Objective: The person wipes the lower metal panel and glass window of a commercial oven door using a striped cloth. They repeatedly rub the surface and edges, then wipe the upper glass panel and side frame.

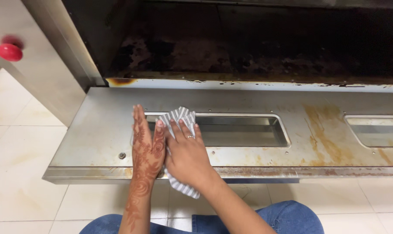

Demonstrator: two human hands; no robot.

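So the right hand [188,152] is pressed flat on a grey-and-white striped cloth [177,117], fingers spread over it rather than curled, pinning it to the open oven door [97,130]. There's a ring on one finger. The cloth sticks out past the fingertips onto the corner of the door's glass window [244,130], and its other end hangs off the front edge of the door below the wrist. The left hand [148,145] sits right beside it, touching, palm down and fingers straight, with dark henna patterns running down the back of it and along the forearm; I can't really tell if it's catching the cloth's edge or just lying on bare metal. The door itself is folded down flat, stainless steel with brownish rust-coloured streaks, worst toward the right near a second window [376,130]. Behind it the oven cavity [248,43] is dark and heavily burnt-on. A red knob [9,52] sits on the panel at far left. Pale floor tiles [14,173] are underneath, and blue jeans [287,219] show at the bottom.
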